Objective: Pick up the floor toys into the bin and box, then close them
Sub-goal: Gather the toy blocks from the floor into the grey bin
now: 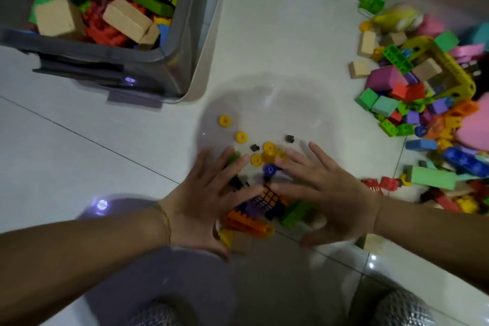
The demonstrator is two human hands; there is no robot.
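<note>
A small heap of toys (260,209) lies on the white floor between my hands: an orange brick, a puzzle cube, green and purple bricks, yellow wheels (268,149). My left hand (209,201) is spread flat on the heap's left side, my right hand (325,193) spread on its right side, palms facing inward. Neither hand grips anything. Two more yellow wheels (225,120) lie loose just beyond the fingertips. The grey bin (182,42), open and holding many blocks, stands at the upper left.
A large pile of coloured blocks and bricks (423,92) covers the floor at the right, with a yellow frame piece in it. Loose green bricks (370,4) lie further back. My knees show at the bottom edge.
</note>
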